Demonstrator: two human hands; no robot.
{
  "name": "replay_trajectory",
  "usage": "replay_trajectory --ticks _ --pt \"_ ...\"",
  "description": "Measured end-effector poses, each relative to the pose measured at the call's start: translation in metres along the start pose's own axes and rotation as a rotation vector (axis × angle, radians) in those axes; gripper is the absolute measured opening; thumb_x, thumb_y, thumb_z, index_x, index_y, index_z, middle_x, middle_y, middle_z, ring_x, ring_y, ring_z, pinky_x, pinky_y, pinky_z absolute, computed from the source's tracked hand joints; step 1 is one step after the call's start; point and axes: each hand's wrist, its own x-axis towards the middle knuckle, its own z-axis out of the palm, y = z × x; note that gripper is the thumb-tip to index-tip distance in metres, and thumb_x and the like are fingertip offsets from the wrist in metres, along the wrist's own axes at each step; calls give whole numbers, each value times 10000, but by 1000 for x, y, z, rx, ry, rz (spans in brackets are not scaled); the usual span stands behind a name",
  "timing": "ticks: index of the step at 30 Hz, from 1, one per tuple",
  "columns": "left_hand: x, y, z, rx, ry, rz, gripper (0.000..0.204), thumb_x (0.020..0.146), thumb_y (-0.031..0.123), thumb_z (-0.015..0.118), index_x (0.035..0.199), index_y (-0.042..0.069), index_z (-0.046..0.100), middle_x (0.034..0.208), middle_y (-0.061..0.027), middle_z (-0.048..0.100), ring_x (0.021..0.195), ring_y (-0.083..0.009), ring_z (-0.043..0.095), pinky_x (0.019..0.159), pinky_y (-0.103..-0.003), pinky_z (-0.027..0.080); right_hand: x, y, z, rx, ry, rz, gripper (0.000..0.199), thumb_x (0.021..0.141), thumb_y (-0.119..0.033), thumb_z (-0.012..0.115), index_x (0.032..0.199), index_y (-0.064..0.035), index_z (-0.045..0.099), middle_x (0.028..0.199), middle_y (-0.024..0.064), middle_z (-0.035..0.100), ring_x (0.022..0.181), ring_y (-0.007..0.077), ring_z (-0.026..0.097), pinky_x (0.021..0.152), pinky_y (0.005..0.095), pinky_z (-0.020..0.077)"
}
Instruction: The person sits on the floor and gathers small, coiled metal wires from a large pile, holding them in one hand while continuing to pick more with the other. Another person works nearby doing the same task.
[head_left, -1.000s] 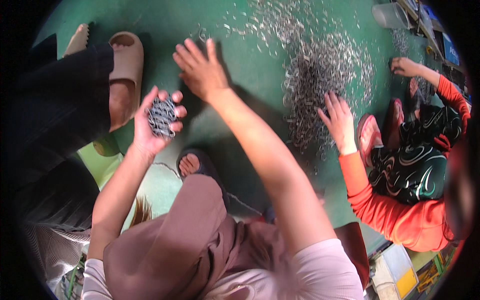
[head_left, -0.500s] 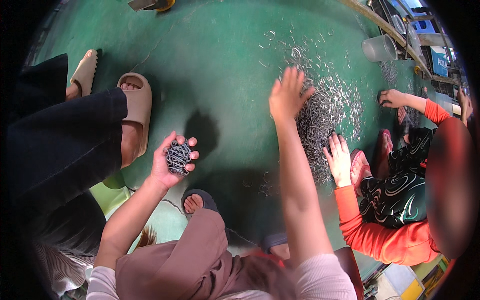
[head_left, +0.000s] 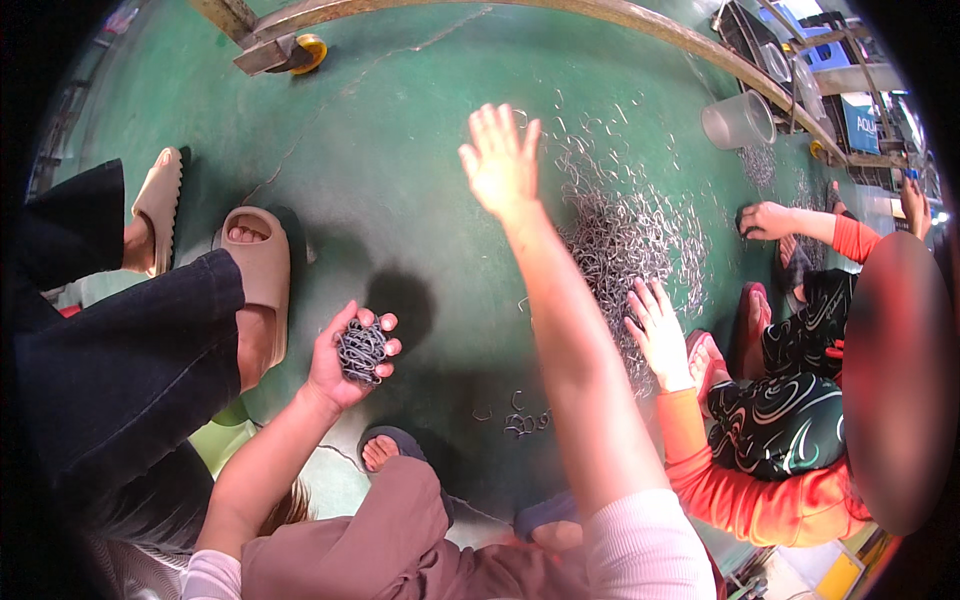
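Observation:
My left hand [head_left: 340, 362] is closed around a bundle of small grey metal clips [head_left: 361, 351], held above the green floor near my knee. My right hand [head_left: 500, 160] reaches far forward with fingers spread and nothing in it, at the left edge of a large heap of loose metal clips [head_left: 625, 250] scattered on the floor. A few stray clips [head_left: 522, 422] lie close to my feet.
A person in an orange-sleeved top sits at the right, one hand [head_left: 658, 330] on the heap, the other [head_left: 765, 218] farther back. Someone in dark trousers and beige slides [head_left: 262, 265] stands at the left. A clear plastic tub [head_left: 738, 120] and a wheeled frame [head_left: 300, 50] sit beyond.
My right hand has stretched farther forward and up over the heap's edge. The view has tilted up. My left hand keeps the clip bundle in about the same place.

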Motion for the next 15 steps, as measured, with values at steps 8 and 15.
replay_trajectory --ticks 8,15 --pt "-18 4 -23 -26 54 49 297 935 369 434 791 120 508 921 -59 468 739 -221 493 488 -302 438 -13 100 35 1 65 564 556 951 -387 272 1414 -79 266 1487 78 226 1389 245 130 1087 540 41" --pt "-20 -13 -15 -10 -1 15 288 913 377 471 795 119 519 934 -65 499 749 -229 518 496 -313 444 -102 115 -4 -26 -250 845 582 950 -388 288 1412 -37 247 1490 121 207 1395 267 116 1089 535 -14"
